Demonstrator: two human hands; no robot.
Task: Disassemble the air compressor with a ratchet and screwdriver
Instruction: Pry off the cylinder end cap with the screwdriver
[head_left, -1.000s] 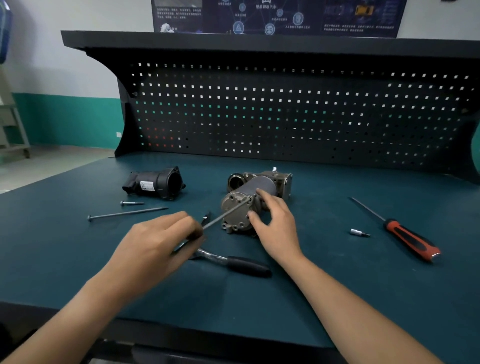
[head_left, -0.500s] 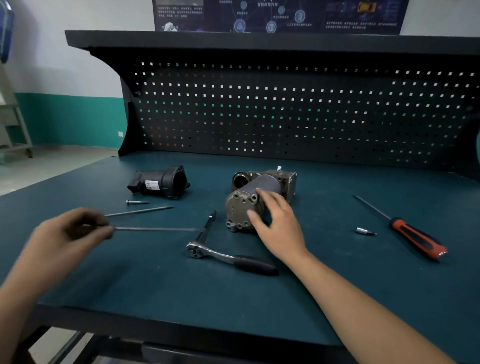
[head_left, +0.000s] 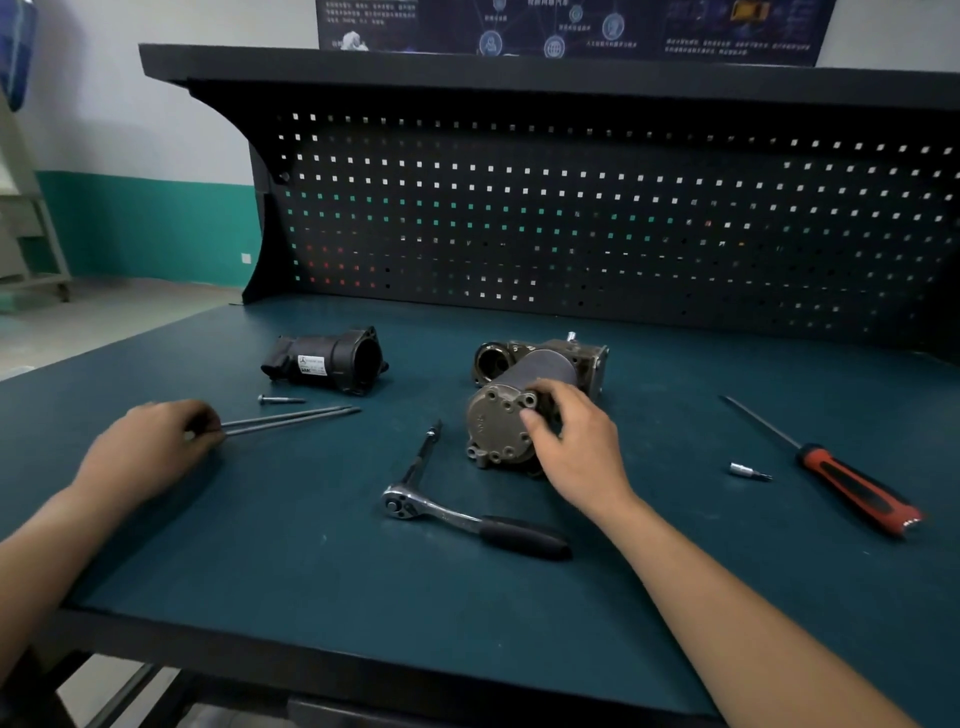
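Dead centre of the frame, on the dark green bench top (head_left: 311, 571): the compressor (head_left: 496, 426), lying on its side, round end cap facing the camera, boxy metal block at its far end. Gripping it with the right hand (head_left: 576, 447), fingers curled over the grey cylinder, thumb pressed on the cap's face.

Over at mid-left, well apart from that: the left hand (head_left: 150, 452), low on the bench, fingers curled over the head ends of the long bolts (head_left: 296, 418). Two thin rods side by side, nearly touching, tips pointing right and slightly up the frame. Cannot tell whether pinching one or both.

Just above the rods, a short bolt (head_left: 280, 399), loose on the bench. Higher again, left of centre, a black plastic housing (head_left: 327, 361) on its side, open mouth to the right, white label on its flank.

Below the compressor, untouched, the ratchet (head_left: 467, 519): chrome head left, black grip down and right, thin extension bar (head_left: 423, 452) running up from the head toward the compressor.

Far right, also untouched, the screwdriver (head_left: 852, 483), red-and-black handle lower right, shaft slanting up-left. Between it and the right hand, a small silver bit (head_left: 748, 472).

Across the top half, a black pegboard (head_left: 623, 218) under a shelf, with a dark poster (head_left: 571, 26) at the very top edge.
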